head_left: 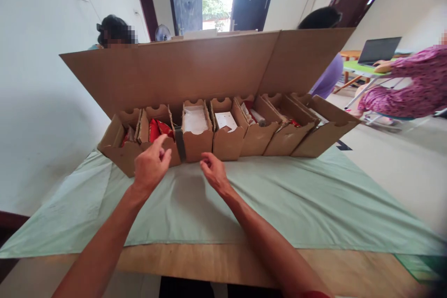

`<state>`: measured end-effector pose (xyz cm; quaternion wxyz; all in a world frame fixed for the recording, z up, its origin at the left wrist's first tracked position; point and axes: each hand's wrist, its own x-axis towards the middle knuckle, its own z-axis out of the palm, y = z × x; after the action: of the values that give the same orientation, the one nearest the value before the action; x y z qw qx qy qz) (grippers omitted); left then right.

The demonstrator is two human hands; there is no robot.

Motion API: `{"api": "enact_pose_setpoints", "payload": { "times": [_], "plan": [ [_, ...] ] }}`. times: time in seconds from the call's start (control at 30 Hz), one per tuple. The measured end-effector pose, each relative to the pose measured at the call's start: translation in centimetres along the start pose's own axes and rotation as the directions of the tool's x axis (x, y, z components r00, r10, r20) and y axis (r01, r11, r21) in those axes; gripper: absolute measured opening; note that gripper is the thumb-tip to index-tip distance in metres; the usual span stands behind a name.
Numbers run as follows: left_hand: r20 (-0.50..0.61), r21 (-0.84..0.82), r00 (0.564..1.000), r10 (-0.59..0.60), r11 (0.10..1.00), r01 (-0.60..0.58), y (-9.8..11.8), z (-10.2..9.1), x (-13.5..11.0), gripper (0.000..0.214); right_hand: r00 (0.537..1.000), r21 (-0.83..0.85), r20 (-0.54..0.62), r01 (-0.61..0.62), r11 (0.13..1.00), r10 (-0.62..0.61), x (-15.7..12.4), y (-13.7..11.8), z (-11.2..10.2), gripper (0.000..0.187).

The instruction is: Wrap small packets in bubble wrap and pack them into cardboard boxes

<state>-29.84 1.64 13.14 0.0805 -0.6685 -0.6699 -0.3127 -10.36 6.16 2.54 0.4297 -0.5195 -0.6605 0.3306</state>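
Note:
My left hand (151,162) is in front of a cardboard box (160,152) that holds red packets (159,128). Its index finger and thumb are apart, and nothing shows between them. To the right, my right hand (214,171) hovers before the box with a white block-like item (195,119). The fingers of that hand are loosely curled with a gap to the thumb, and I see nothing in them. Another box holds white card-like pieces (226,121). A box farther right contains a red packet and a clear roll-like item (257,118).
The boxes stand in a row on a green cloth (279,205) over a wooden table (174,260). Behind them rises a tall cardboard panel (195,67). Two people sit beyond it. At the right another person in a pink patterned garment (412,81) uses a laptop (380,51).

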Motion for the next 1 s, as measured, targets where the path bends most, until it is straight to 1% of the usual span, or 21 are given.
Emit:
{"api": "enact_pose_setpoints", "payload": {
  "times": [0.07,0.1,0.17,0.23,0.27,0.3,0.37,0.4,0.47,0.57,0.77,0.87,0.93,1.0],
  "plan": [
    [0.041,-0.058,0.991,0.131,0.990,-0.129,2.1,0.9,0.4,0.046,0.995,-0.014,-0.096,-0.001,1.000,-0.001,-0.4,0.9,-2.7,0.030],
    [0.049,-0.061,0.984,0.170,0.984,-0.167,3.1,1.3,0.8,0.045,0.990,-0.026,-0.139,-0.002,1.000,-0.002,-0.4,1.3,-4.0,0.028],
    [0.060,-0.014,0.979,0.196,0.981,-0.195,4.8,2.0,1.9,0.046,0.974,-0.052,-0.225,-0.015,0.999,0.003,-0.4,2.2,-6.5,0.029],
    [0.107,0.064,0.976,0.192,0.978,-0.199,5.9,2.4,3.2,0.049,0.949,-0.084,-0.316,-0.046,0.995,0.017,-0.2,3.3,-8.8,0.037],
    [0.152,0.099,0.970,0.191,0.973,-0.207,6.2,2.5,3.9,0.049,0.940,-0.104,-0.340,-0.068,0.992,0.028,0.0,3.9,-9.7,0.043],
    [0.205,0.127,0.961,0.188,0.968,-0.217,6.3,2.7,4.5,0.048,0.940,-0.121,-0.339,-0.086,0.989,0.040,0.3,4.4,-10.5,0.048],
    [0.305,0.158,0.935,0.181,0.959,-0.237,6.3,3.0,5.5,0.039,0.958,-0.145,-0.282,-0.100,0.984,0.056,0.9,5.2,-11.6,0.053],
    [0.341,0.163,0.924,0.176,0.957,-0.242,6.2,3.2,5.8,0.035,0.969,-0.149,-0.240,-0.095,0.984,0.057,1.3,5.5,-11.9,0.052],
    [0.376,0.168,0.912,0.163,0.956,-0.240,6.1,3.4,6.2,0.031,0.982,-0.148,-0.184,-0.074,0.986,0.046,1.9,5.7,-12.3,0.047],
    [0.383,0.196,0.913,0.140,0.954,-0.229,6.1,3.4,6.2,0.032,0.987,-0.169,-0.157,-0.065,0.984,0.038,2.4,5.4,-12.8,0.049],
    [0.389,0.281,0.916,0.098,0.934,-0.219,6.9,2.9,5.2,0.033,0.997,-0.297,-0.050,-0.077,0.952,0.064,2.6,4.4,-13.8,0.057],
    [0.378,0.310,0.921,0.091,0.925,-0.219,7.1,2.6,4.6,0.032,0.997,-0.320,0.005,-0.075,0.944,0.081,2.7,4.4,-13.8,0.065],
    [0.353,0.322,0.932,0.082,0.925,-0.204,7.0,2.6,4.3,0.031,0.996,-0.316,0.034,-0.065,0.946,0.080,2.9,4.6,-13.4,0.070],
    [0.322,0.327,0.944,0.074,0.927,-0.184,6.7,2.6,4.1,0.030,0.997,-0.289,0.036,-0.048,0.956,0.061,3.1,4.8,-12.8,0.073]
  ]
}}
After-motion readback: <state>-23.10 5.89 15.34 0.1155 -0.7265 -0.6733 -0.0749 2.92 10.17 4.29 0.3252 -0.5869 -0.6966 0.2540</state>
